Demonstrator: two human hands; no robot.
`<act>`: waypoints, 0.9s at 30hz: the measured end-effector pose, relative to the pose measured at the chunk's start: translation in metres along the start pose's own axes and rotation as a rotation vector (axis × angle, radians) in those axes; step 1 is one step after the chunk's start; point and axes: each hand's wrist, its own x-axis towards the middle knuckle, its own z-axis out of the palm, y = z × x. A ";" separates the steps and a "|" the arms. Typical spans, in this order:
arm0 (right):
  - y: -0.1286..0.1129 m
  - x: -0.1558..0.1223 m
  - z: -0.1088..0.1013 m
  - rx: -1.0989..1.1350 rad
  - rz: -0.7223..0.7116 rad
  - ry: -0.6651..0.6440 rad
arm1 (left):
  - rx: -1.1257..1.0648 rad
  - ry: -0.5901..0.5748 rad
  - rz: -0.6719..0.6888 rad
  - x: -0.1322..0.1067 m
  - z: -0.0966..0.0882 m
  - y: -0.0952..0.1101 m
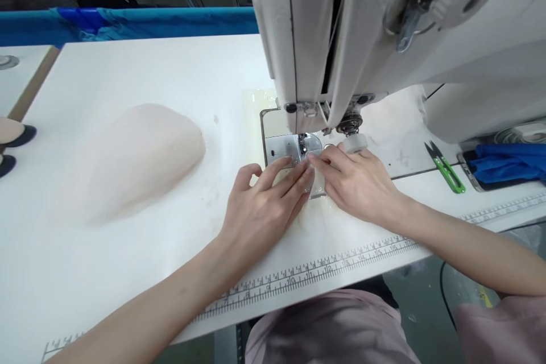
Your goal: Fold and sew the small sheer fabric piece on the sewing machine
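At the needle of a white sewing machine (294,57), both my hands meet on the metal needle plate (279,145). My left hand (267,199) lies left of and in front of the presser foot (303,145), its fingers stretched out and its thumb apart. Its fingertips touch those of my right hand (358,182), which comes in from the right with thumb and forefinger pressed together. Whatever is between those fingertips is too small or hidden to make out. To the left, a pale beige moulded cup (149,153) rests on the white table (170,74).
Green-handled thread snips (446,168) lie on the right, near a phone (471,173) partly under blue cloth (512,162). A printed ruler (298,278) runs along the front edge. Blue fabric (170,23) borders the back. Two dark-tipped beige shapes (12,133) show at left.
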 end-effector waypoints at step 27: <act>0.009 0.006 0.011 -0.066 0.034 -0.040 | 0.041 -0.024 -0.057 0.003 0.002 0.006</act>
